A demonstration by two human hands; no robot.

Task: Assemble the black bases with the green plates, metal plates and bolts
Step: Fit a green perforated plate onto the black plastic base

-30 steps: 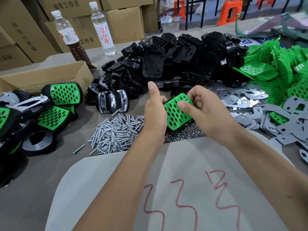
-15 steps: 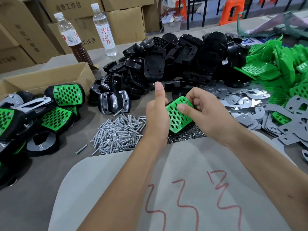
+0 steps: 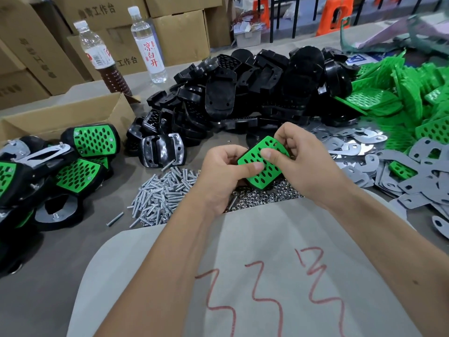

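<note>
Both hands are closed on one green plate at frame centre, held above the nuts and just right of the bolt heap. The left hand grips its lower-left edge, thumb now laid flat across the perforated face; half a second ago that thumb stood upright, clear of the plate. The right hand pinches the upper and right edges, forefinger on the face. A dark edge shows beneath the plate at its lower rim; whether a black base already sits under it cannot be confirmed. Judgement: the thumb coming down suggests the plate is being pressed or squared into seat, an early step for this unit, with metal plate and bolts yet to go on. Stock is at hand: black bases piled at upper centre, green plates at upper right, metal plates at right. Finished units lie at left beside an open carton. Two bottles stand at upper left of the worktop. Risk: plate misaligned with bolt holes if pressed askew.
</note>
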